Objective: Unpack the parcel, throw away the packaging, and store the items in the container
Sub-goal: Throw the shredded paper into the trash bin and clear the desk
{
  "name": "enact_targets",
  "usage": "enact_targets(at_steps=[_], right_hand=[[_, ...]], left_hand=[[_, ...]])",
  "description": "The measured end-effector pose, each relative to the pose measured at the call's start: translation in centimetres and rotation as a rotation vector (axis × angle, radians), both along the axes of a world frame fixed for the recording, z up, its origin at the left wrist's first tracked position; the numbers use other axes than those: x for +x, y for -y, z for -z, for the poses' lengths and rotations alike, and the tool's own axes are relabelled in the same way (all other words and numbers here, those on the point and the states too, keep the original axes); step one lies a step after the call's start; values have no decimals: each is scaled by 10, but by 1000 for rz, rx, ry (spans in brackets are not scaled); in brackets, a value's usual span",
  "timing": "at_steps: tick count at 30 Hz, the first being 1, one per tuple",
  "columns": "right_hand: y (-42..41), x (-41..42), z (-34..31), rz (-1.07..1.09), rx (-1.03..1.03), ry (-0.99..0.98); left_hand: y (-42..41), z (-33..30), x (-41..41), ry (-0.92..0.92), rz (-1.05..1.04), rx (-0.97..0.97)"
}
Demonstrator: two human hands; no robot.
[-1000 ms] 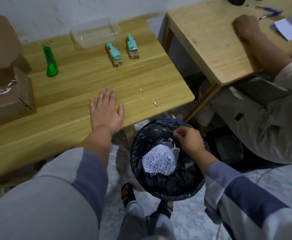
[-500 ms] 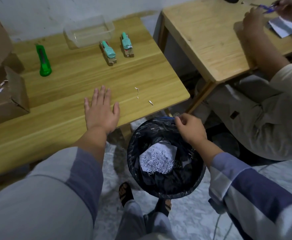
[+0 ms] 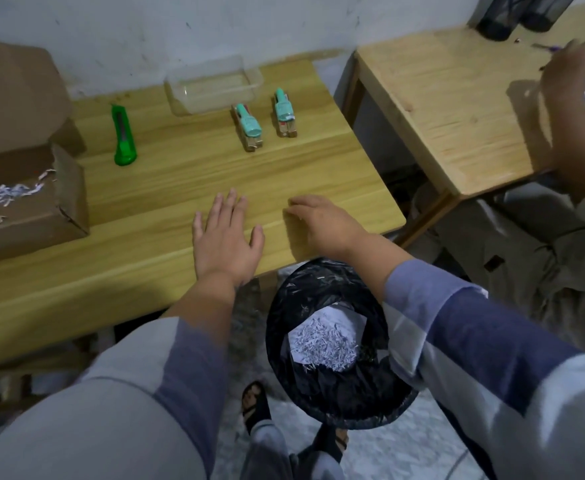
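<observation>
Two mint-green staplers (image 3: 247,126) (image 3: 284,112) lie side by side on the wooden table (image 3: 166,181), just in front of a clear plastic container (image 3: 214,84) with nothing visible inside. An open cardboard box (image 3: 24,188) holding shredded paper sits at the table's left edge. My left hand (image 3: 227,237) rests flat on the table, fingers spread. My right hand (image 3: 322,225) lies cupped, palm down, near the table's front right corner, hiding what is under it. Below that corner stands a black-lined bin (image 3: 284,296) with white paper and shreds (image 3: 325,337) inside.
A green utility knife (image 3: 123,136) lies between the box and the staplers. A second wooden table (image 3: 440,98) stands to the right, where another person's hand (image 3: 568,64) handles paper; that person's lap fills the gap beside the bin. My sandalled foot (image 3: 254,403) is by the bin.
My right hand has come up from the bin's rim onto the table and now covers the spot where two paper scraps lay. My left hand has stayed flat.
</observation>
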State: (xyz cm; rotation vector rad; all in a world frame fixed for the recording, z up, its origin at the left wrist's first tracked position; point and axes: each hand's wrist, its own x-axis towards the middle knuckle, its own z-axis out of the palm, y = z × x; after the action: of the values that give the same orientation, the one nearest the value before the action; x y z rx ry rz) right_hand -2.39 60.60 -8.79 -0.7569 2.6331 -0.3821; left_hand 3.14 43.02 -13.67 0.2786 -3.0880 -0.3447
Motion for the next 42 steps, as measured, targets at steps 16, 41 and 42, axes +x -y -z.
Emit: enact_targets(at_steps=[16,41,42], right_hand=[[-34,20,16,202,-182,-183],[-115,82,14,624,-168,72],[-111,79,8,607,-163,67]], left_hand=[[0,2,-1,-19,-17,15],[3,-5,-5,174,45,20],[4,-10,-6,208,51,55]])
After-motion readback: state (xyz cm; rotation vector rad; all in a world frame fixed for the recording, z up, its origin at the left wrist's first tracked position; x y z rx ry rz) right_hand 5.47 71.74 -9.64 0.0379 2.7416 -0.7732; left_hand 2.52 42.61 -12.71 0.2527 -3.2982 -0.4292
